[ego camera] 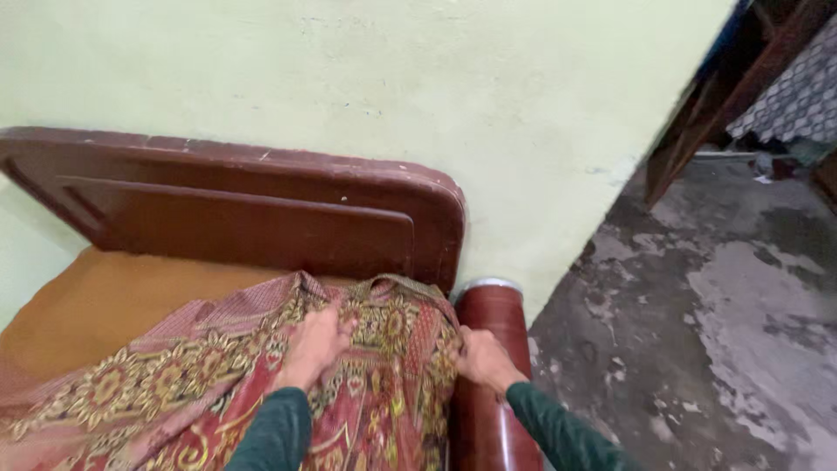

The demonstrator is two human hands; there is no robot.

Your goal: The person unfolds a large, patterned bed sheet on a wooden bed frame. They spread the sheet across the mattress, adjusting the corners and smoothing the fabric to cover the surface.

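The patterned sheet reaches the corner by the headboard, both hands, left hand and right hand, gripping its edge, while the orange mattress beyond is uncovered.

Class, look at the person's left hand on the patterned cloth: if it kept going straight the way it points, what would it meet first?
The left hand points up the bed over the patterned cloth. It would probably meet the dark brown headboard first, though depth is hard to judge from this view.
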